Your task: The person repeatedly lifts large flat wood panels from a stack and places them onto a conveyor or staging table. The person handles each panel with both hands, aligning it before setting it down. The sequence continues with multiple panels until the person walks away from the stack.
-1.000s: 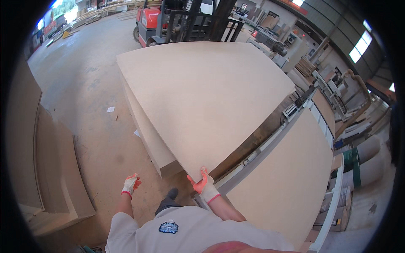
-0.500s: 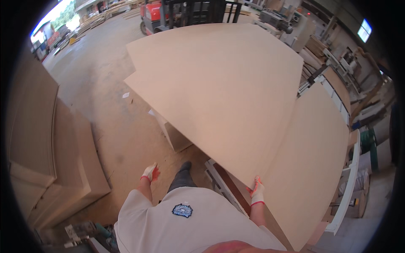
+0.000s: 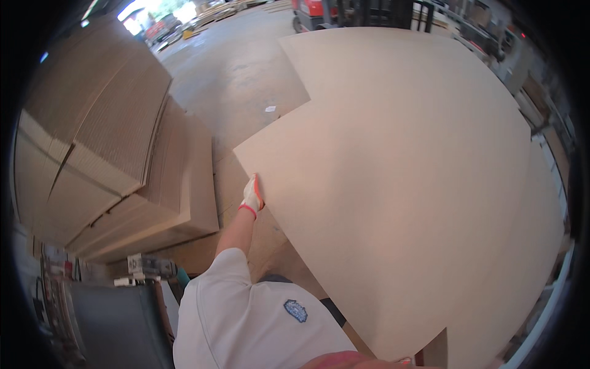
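Observation:
A large, thin tan board (image 3: 393,184), which looks like fibreboard, lies askew across the right half of the view. My left hand (image 3: 252,194), in a white work glove with an orange-red palm and a pink cuff, grips its left edge just below the left corner. Only a sliver of my right hand (image 3: 405,360) shows at the bottom, closed at the board's near edge; most of it is hidden. Another board (image 3: 498,326) of the same colour lies beneath, showing along the right and near side.
Tall stacks of brown sheets (image 3: 104,141) stand at the left, with a lower stack (image 3: 200,184) beside them. A red forklift (image 3: 312,13) is parked beyond the far edge. A dark padded surface (image 3: 120,323) sits at lower left. White scrap (image 3: 270,109) lies on the concrete floor.
My left hand has gone from hanging free to gripping the board's left edge. The top board has shifted toward me over the lower one, and my right hand has dropped to the bottom rim.

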`<state>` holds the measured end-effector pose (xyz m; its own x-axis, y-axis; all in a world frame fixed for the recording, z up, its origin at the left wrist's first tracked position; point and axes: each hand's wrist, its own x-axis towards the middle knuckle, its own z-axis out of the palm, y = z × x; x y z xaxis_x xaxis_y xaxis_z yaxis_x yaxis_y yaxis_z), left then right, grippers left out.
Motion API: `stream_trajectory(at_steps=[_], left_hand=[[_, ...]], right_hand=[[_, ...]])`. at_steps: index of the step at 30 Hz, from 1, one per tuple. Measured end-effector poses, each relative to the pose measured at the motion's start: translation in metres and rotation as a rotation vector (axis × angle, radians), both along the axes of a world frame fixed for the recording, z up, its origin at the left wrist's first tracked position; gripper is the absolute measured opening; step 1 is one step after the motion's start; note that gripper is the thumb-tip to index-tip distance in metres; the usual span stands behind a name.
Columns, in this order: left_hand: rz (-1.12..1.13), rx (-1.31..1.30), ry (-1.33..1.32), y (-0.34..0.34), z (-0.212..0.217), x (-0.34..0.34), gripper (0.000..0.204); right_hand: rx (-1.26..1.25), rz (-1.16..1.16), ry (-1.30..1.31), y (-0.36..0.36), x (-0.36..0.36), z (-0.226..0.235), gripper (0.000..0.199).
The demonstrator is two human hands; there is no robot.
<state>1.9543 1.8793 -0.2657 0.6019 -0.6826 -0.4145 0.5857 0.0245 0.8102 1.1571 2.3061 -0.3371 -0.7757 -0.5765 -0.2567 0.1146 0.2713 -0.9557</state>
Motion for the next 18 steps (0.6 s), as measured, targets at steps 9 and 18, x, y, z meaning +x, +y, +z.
stream_trajectory(at_steps=[9, 18], left_hand=[[-0.38, -0.021, -0.173, 0.102, 0.009, 0.138, 0.076], [-0.528, 0.089, 0.113, 0.167, 0.017, 0.088, 0.078]], right_hand=[[0.391, -0.67, 0.03, 0.251, 0.265, -0.045, 0.047], [0.636, -0.732, 0.335, 0.347, 0.239, -0.041, 0.048]])
